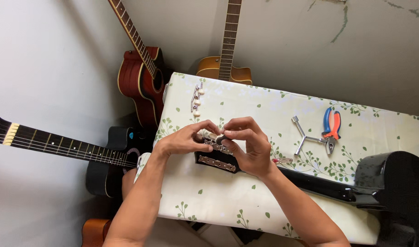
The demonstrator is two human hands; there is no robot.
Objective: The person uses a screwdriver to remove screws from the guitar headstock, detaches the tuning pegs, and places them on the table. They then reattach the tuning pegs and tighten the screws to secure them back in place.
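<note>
- A small bench (228, 201) draped in a pale cloth printed with green leaf sprigs stands against a grey wall, seen from above.
- Guitars lean around it: a red-brown guitar (138, 77) and an amber guitar (223, 66) against the wall behind, and a black guitar (104, 160) at the left with its neck running off the picture edge.
- Another black guitar lies along the bench, its glossy body (394, 180) at the right and its headstock (217, 155) at the middle, back side up, with metal tuner plates showing.
- The left hand (184, 139) comes in from below, wrist bent, fingers curled down onto the upper edge of the headstock; thumb and forefinger are pinched closed at a tuner there.
- The right hand (246, 146) arches over the headstock from the right, its fingers bent and closed around a small dark part at the same tuner, heel of the palm resting on the neck.
- The fingertips of both hands nearly meet over the headstock; what exactly they pinch is too small to tell.
- A loose strip of tuners (196, 99) with cream knobs lies near the bench's back-left corner.
- To the right lie a three-armed metal wrench (305, 137) and, touching it, pliers (331, 129) with red and blue handles.
</note>
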